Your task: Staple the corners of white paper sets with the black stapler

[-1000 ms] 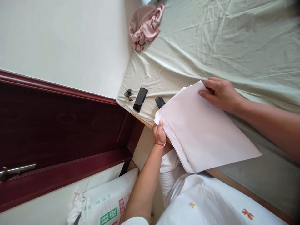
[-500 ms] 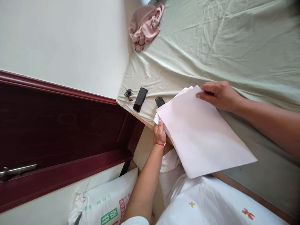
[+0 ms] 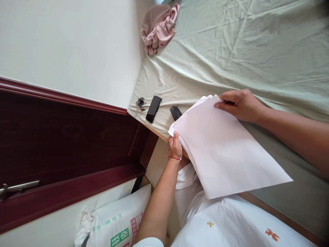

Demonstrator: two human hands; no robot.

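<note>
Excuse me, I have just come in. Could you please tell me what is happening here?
A person's bare left hand grips a loose stack of white paper sheets near one corner, while the right hand pinches the top sheet at another corner. On the wrinkled pale green cloth lie a black rectangular device, a bunch of dark keys and a crumpled pink cloth; a second black object is partly hidden behind the paper.

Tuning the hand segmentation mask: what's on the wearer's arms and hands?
The left hand is ungloved, with a thin red cord bracelet and small pale bead; the left forearm is bare up to a pale sleeve. The right hand and right forearm are bare.
</note>
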